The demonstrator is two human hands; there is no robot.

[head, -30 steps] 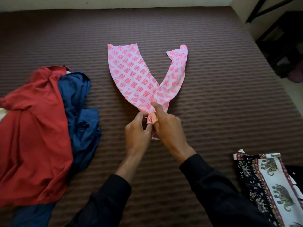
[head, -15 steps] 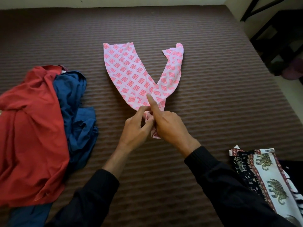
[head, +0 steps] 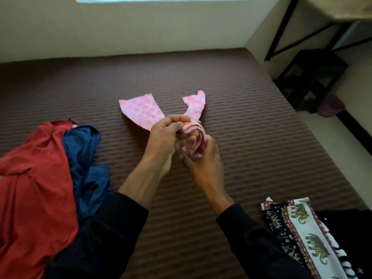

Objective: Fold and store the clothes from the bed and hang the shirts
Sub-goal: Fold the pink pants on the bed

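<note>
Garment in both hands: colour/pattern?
White-pink garment with a repeating pink diamond print, slightly blurred; head view, the only one.

A bed (head: 241,158) with a brown ribbed cover carries a red garment (head: 34,188) and a blue garment (head: 86,158) heaped together at its left, and an elephant-print cloth (head: 302,234) at its near right.

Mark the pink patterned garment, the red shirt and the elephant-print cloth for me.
pink patterned garment (head: 141,110): head view, on its left flat leg.
red shirt (head: 34,178): head view, mid-body of the heap.
elephant-print cloth (head: 302,228): head view, on its pale elephant band.
</note>
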